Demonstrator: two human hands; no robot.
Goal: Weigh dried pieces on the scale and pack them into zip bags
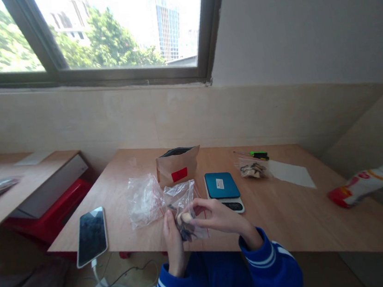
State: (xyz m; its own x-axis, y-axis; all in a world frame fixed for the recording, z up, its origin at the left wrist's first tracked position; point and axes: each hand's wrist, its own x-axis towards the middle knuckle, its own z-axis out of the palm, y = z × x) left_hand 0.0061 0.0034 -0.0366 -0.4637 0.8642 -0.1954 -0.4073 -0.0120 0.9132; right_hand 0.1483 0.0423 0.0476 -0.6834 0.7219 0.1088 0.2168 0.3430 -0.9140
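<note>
Only one view here, looking down from my head. Low in the middle of the frame, my left hand (174,245) and right hand (217,215) are close together, both pinching a small clear zip bag (184,209) with a red seal line. My fingers are closed on it, and there's dark stuff plus a pale lump inside — can't tell what it is. The bag sits right at the near edge of the table (291,215).

Labels: not much readable. The brown paper pouch (177,166) standing open behind my hands has a red sticker, no legible text. The teal kitchen scale (223,190) just right of my hands has a small white label, too tiny to read. Far right of the frame, a white-and-red packet (366,185) lies on a ledge; its print is blurred.

Also on the table: a second crumpled clear bag (144,200) left of my hands, a phone (91,236) at the lower-left corner with a white cable plugged in, another little bag of bits (252,170) toward the back, a green-handled tool (259,154) behind it, and a white sheet (291,174).

The surface is plain light plywood. There's a beige wall behind it and a window (111,32) across the top showing trees and tower blocks.
</note>
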